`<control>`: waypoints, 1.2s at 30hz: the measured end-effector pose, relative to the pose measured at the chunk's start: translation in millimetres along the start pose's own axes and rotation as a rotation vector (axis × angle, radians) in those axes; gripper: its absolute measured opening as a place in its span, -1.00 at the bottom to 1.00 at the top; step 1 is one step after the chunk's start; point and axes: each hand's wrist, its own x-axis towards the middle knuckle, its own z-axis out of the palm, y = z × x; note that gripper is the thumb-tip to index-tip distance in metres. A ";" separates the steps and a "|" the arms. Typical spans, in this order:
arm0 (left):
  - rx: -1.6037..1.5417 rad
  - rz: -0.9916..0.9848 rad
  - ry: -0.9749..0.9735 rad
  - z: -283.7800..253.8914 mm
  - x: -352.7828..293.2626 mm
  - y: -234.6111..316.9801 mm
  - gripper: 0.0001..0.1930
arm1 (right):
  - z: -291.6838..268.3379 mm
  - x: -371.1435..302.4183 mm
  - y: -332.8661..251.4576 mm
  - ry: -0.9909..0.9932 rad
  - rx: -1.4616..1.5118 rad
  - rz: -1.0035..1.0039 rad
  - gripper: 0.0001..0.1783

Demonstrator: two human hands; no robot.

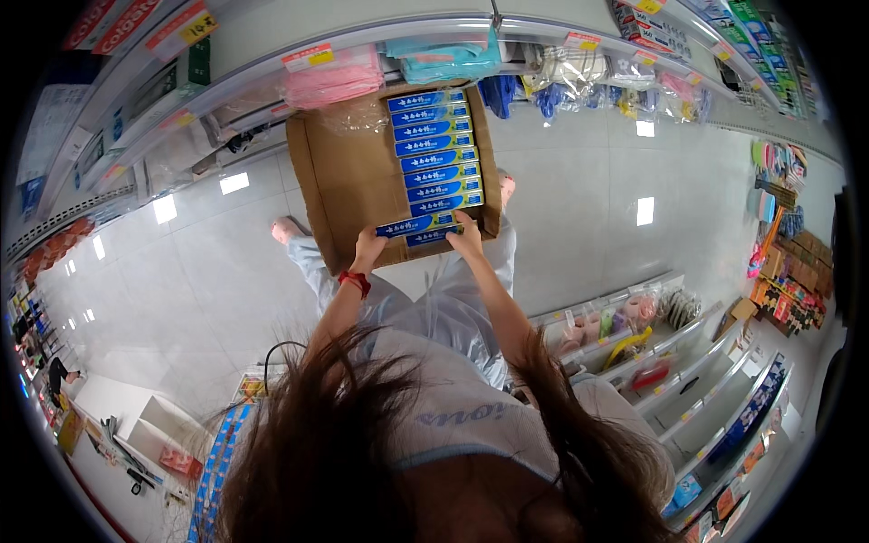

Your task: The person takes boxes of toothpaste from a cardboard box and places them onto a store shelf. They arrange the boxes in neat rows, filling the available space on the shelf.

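Note:
A blue toothpaste box (pixel 409 226) is held level by its two ends over the near part of an open cardboard carton (pixel 339 181). My left hand (pixel 368 247) grips its left end, fingers closed, a red band around that wrist. At the other end, my right hand (pixel 465 233) pinches the box, thumb and fingers closed. Just below it lies another blue toothpaste box (pixel 425 238), partly hidden by the held one. Several matching toothpaste boxes (pixel 438 157) run in a column along the carton's right side. Bare brown cardboard shows in the carton's left half.
Beyond the carton runs a shop shelf edge (pixel 272 77) with pink packs (pixel 335 77) and turquoise packs (pixel 451 59). Bagged goods (pixel 579 77) hang farther right. Low shelves (pixel 652 362) stand at my lower right. My feet straddle the carton on a glossy tiled floor (pixel 579 208).

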 end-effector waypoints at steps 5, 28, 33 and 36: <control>-0.195 0.211 0.125 -33.7 -9.3 -1.8 -0.58 | -17.0 -50.3 -97.8 0.126 0.188 -0.350 -0.33; -0.745 1.506 0.373 -170.4 -310.7 336.8 -0.36 | -138.2 -184.4 -398.5 0.408 0.430 -1.502 -0.46; -0.795 1.594 0.340 -167.5 -321.3 349.2 -0.36 | -152.1 -195.3 -406.7 0.446 0.458 -1.553 -0.45; -0.771 1.622 0.343 -166.6 -324.9 355.7 -0.36 | -159.5 -196.9 -410.8 0.480 0.459 -1.582 -0.45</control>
